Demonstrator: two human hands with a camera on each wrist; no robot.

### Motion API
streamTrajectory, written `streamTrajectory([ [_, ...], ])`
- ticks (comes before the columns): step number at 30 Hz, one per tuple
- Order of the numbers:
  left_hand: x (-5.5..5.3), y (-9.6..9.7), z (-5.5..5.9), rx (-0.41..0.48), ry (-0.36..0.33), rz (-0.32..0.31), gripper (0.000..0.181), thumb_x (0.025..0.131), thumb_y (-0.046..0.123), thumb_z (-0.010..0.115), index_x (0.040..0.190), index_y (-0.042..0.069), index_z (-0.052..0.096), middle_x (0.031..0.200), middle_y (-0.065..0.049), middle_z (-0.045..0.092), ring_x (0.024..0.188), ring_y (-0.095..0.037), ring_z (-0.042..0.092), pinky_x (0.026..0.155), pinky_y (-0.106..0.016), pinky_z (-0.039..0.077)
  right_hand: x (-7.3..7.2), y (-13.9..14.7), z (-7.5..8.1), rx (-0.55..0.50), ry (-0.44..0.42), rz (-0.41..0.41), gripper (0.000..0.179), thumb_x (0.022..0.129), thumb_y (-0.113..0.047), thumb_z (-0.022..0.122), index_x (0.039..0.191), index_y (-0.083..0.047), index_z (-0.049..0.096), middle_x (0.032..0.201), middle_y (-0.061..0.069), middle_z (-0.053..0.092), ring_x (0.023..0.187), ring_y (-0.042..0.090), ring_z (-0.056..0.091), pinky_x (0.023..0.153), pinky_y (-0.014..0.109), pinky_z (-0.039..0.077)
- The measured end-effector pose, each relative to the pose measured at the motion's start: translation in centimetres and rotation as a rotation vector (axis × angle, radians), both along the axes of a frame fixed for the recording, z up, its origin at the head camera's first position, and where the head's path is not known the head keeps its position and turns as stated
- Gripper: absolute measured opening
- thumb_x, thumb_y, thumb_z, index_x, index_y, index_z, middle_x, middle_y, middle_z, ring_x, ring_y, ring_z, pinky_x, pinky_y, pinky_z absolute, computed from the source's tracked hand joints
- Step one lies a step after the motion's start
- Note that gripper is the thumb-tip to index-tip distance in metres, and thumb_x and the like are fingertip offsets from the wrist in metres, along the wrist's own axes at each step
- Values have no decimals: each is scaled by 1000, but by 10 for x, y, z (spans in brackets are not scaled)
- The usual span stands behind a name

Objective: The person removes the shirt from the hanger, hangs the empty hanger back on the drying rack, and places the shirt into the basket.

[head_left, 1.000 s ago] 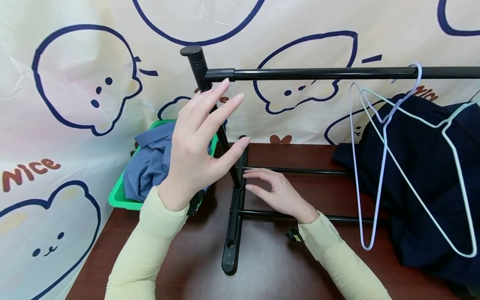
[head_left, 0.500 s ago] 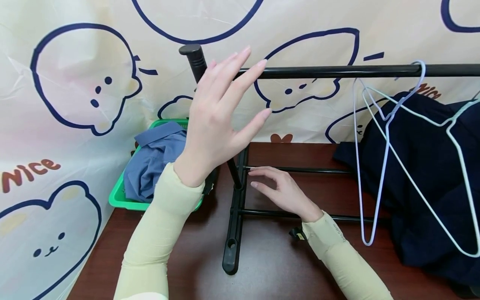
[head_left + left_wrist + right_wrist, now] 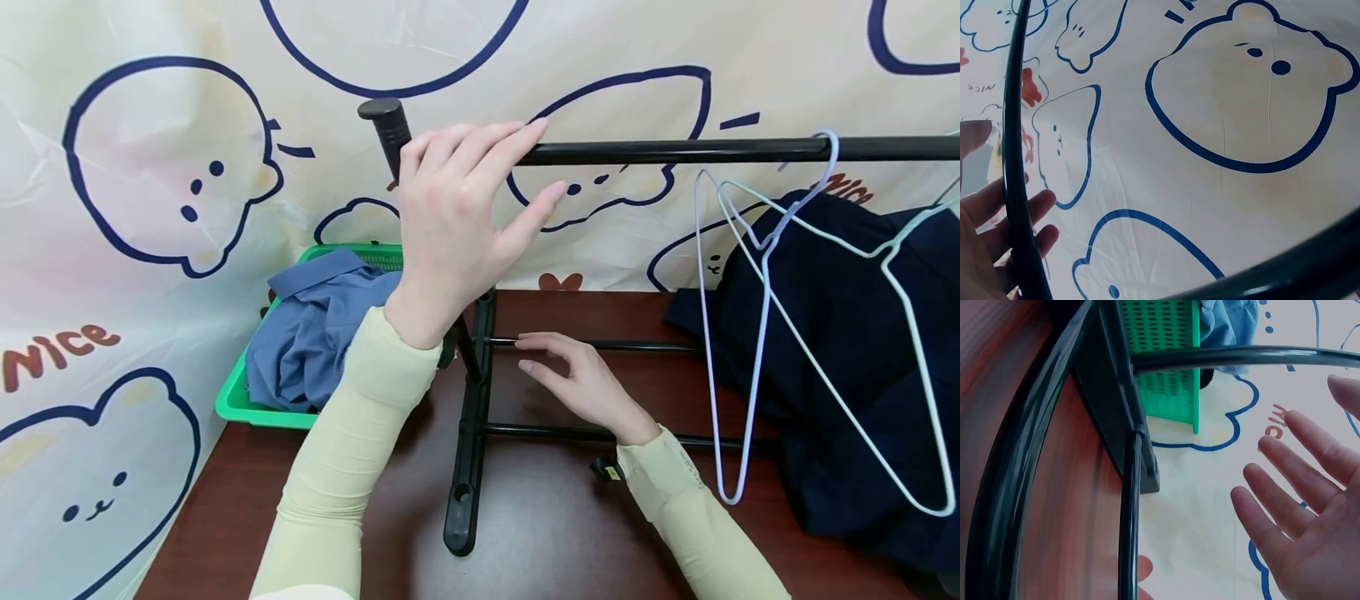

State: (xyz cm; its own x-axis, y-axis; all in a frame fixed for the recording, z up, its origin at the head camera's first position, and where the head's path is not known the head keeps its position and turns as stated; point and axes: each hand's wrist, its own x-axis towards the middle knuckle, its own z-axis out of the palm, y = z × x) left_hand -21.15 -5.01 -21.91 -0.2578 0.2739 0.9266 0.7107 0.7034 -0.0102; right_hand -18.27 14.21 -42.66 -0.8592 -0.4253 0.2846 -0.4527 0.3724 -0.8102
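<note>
My left hand (image 3: 457, 217) is at the left part of the black top rail (image 3: 675, 151) of a clothes rack, its fingers laid over the rail and the thumb apart. In the left wrist view the fingertips (image 3: 1044, 203) show past the far side of the rail. Lower down, my right hand (image 3: 581, 379) hovers over the rack's base bars (image 3: 555, 431), fingers relaxed and holding nothing. On the rail to the right hang a lilac hanger (image 3: 765, 308) and a pale green hanger (image 3: 911, 308), both without clothes.
A green basket (image 3: 232, 400) with blue clothing (image 3: 315, 325) stands behind the rack's left end. Dark navy clothing (image 3: 847, 375) is heaped at the right. The black foot bar (image 3: 465, 483) lies on the brown table (image 3: 525, 525). A patterned curtain (image 3: 165, 325) hangs behind.
My left hand has moved right along the rail, away from the corner post, and its fingers have come down onto the rail. The right hand has shifted slightly to the right.
</note>
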Motion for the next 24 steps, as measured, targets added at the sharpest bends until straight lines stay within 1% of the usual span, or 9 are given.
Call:
streamTrajectory([
  [5, -2, 3, -1, 65, 28, -1, 42, 97, 46, 66, 123, 15, 76, 113, -2, 74, 106, -22, 62, 99, -39, 35, -1, 8, -1, 22, -9, -27, 32, 101, -40, 65, 131, -31, 68, 139, -7, 60, 129, 10, 52, 103, 52, 44],
  [10, -5, 7, -3, 112, 52, -7, 37, 97, 43, 67, 119, 16, 78, 107, 0, 75, 103, -22, 62, 99, -38, 36, -1, 20, -2, 51, -14, -62, 33, 100, -42, 65, 131, -30, 68, 139, -6, 60, 129, 11, 52, 103, 52, 44],
  [16, -6, 10, -4, 115, 47, 12, 37, 98, 43, 65, 118, 15, 79, 107, -2, 75, 104, -23, 61, 99, -37, 35, 1, 37, -5, 102, 9, -112, 34, 100, -41, 67, 130, -27, 69, 137, -3, 62, 130, 14, 53, 103, 49, 43],
  [24, -6, 10, -3, 127, 38, 16, 37, 98, 43, 64, 117, 15, 79, 107, -2, 75, 104, -23, 61, 101, -37, 34, -1, 64, -6, 145, 55, -194, 33, 100, -39, 67, 129, -23, 70, 137, -2, 62, 130, 17, 54, 104, 47, 42],
])
